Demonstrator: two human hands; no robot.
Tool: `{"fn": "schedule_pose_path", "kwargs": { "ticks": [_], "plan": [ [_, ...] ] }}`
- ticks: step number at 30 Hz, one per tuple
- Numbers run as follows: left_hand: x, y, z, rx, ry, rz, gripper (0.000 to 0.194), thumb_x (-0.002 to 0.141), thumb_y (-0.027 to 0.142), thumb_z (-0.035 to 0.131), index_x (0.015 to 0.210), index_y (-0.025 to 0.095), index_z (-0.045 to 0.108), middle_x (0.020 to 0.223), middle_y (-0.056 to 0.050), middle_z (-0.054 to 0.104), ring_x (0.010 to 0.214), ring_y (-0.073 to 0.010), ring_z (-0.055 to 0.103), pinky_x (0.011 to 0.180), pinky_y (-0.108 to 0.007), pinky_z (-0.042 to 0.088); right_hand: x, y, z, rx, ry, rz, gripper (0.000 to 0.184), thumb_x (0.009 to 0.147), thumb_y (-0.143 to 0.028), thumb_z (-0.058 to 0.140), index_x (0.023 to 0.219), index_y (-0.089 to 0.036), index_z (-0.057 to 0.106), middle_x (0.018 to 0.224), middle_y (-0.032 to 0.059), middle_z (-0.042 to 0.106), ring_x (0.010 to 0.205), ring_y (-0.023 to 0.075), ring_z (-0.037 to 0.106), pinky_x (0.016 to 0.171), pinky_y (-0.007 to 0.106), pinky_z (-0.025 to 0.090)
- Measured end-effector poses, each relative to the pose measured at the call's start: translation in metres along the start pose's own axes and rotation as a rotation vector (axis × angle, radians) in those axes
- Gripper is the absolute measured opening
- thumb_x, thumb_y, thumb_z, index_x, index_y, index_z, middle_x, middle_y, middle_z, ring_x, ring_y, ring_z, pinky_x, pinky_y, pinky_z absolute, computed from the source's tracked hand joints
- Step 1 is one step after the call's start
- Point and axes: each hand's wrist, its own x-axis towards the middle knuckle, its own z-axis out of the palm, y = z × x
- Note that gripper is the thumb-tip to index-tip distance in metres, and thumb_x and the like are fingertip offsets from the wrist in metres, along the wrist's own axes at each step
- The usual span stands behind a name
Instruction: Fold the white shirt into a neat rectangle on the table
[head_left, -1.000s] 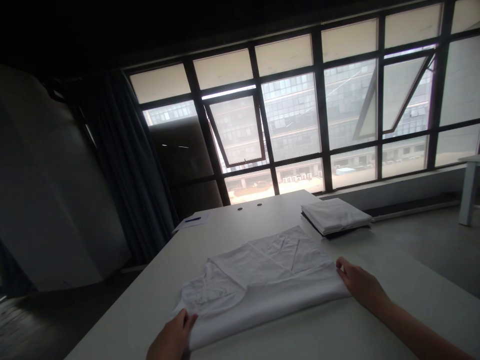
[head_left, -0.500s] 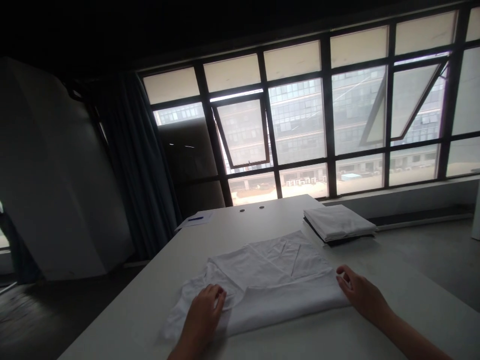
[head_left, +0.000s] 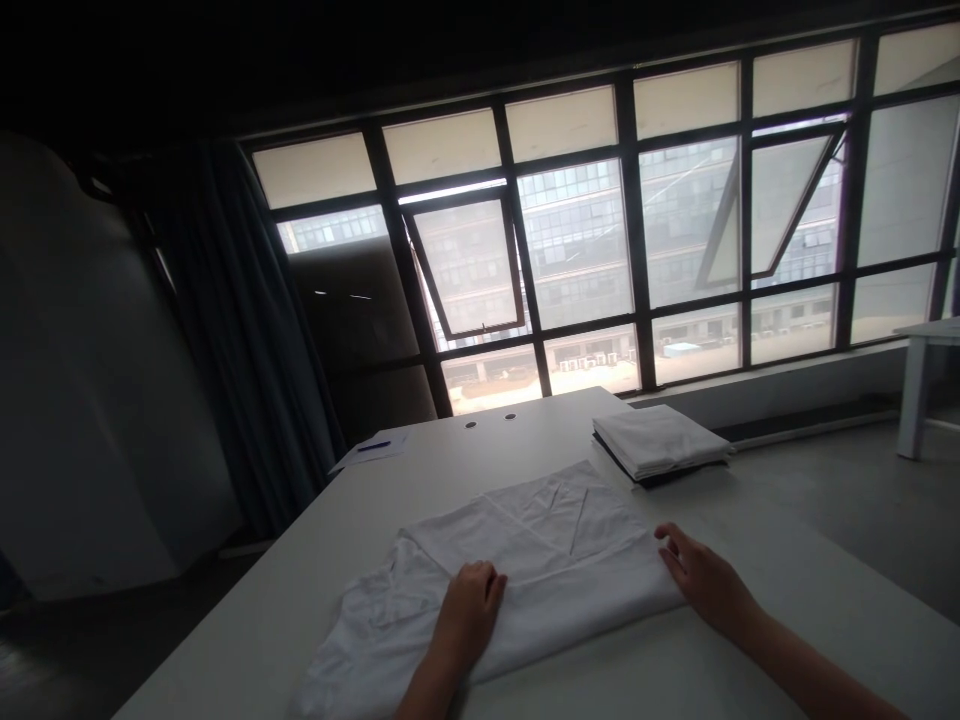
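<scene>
A white garment (head_left: 540,545), probably a shirt, lies partly folded on the table in front of me. Its near side is turned over in a long strip, and the left part is loose and creased. My left hand (head_left: 471,610) rests on this strip with its fingers bent over the cloth; no fabric is visibly pinched. At the garment's right edge, my right hand (head_left: 701,575) has thumb and forefinger apart, holding nothing. Whether its fingertips touch the cloth I cannot tell.
The white table (head_left: 787,570) carries a folded white stack (head_left: 660,440) with a black layer underneath, at the back right. A blue pen (head_left: 373,446) lies on paper (head_left: 352,458) at the far left edge. Beyond are windows, a dark curtain (head_left: 247,340) and another white table (head_left: 913,395).
My left hand has slid right along the folded strip. My right hand stays by the garment's right edge. The view has turned slightly right, bringing another table into sight.
</scene>
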Motion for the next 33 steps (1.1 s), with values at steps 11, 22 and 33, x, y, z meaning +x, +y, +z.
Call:
{"fn": "schedule_pose_path", "kwargs": {
  "ticks": [11,22,33],
  "plan": [
    [-0.001,-0.007,0.004,0.074,0.044,-0.093,0.029,0.102,0.039,0.047,0.086,0.02,0.061,0.086,-0.004,0.068,0.081,-0.019,0.062,0.071,-0.028,0.034,-0.003,-0.004,-0.001,-0.147,-0.021,0.048,0.027,0.101,-0.032,0.033,0.107,-0.023,0.058,0.102,0.0053,0.068,0.086,0.0197,0.068,0.067,0.027,0.039],
    [-0.003,0.0,0.002,0.159,0.043,-0.043,0.03,0.104,0.035,0.041,0.089,0.02,0.062,0.091,-0.004,0.067,0.089,-0.0201,0.061,0.078,-0.029,0.037,-0.004,-0.01,-0.01,-0.183,-0.069,0.078,0.022,0.097,-0.024,0.04,0.106,-0.024,0.06,0.096,0.0031,0.068,0.084,0.0178,0.067,0.069,0.026,0.037],
    [-0.01,0.043,-0.018,0.117,0.049,0.16,0.025,0.097,0.023,0.046,0.112,0.023,0.067,0.12,-0.01,0.064,0.111,-0.026,0.056,0.101,-0.04,0.039,-0.001,-0.027,-0.022,-0.238,-0.007,-0.039,0.021,0.089,-0.016,0.047,0.099,-0.018,0.065,0.102,0.0088,0.063,0.097,0.0228,0.061,0.084,0.034,0.047]
  ]
}}
